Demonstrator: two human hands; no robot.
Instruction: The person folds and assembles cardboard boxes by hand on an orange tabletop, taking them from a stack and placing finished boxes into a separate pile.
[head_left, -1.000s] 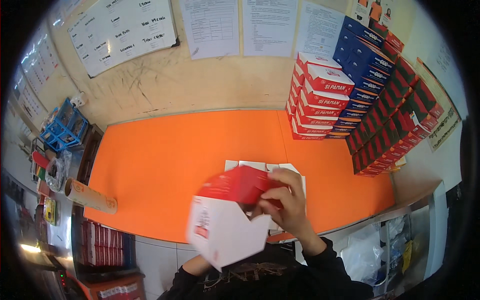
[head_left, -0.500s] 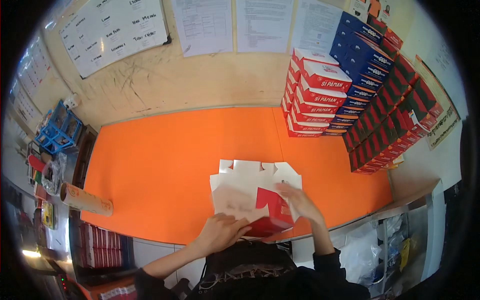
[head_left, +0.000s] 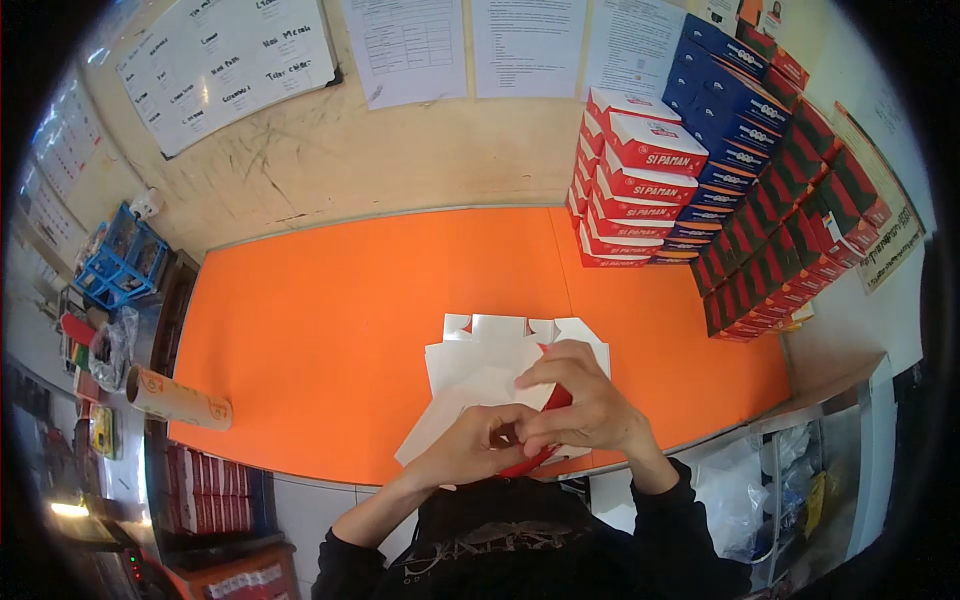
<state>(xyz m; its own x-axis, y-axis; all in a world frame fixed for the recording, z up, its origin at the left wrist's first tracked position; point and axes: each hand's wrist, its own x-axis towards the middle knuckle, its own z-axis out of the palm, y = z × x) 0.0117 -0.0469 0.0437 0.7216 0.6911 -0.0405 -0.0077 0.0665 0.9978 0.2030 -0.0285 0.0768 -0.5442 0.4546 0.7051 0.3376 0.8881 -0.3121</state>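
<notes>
My left hand point(head_left: 478, 437) and my right hand point(head_left: 585, 400) meet over a flat white-and-red cardboard box blank point(head_left: 470, 395) at the near edge of the orange table point(head_left: 340, 300). Both hands grip and press the blank, and a red edge of it shows under my fingers. The blank lies on top of a small pile of similar flat white blanks point(head_left: 500, 335), whose tabs stick out toward the far side. My fingers hide the middle of the blank.
Stacks of folded red-and-white boxes point(head_left: 630, 180) stand at the far right, with rows of blue and red boxes point(head_left: 780, 200) beside them. A cardboard tube point(head_left: 175, 398) lies at the table's left edge. A blue crate point(head_left: 120, 260) sits left. Papers hang on the wall.
A second ago the box was raised and partly opened in my hands. It has since come down onto the pile and been flattened, and my hands have drawn together over it.
</notes>
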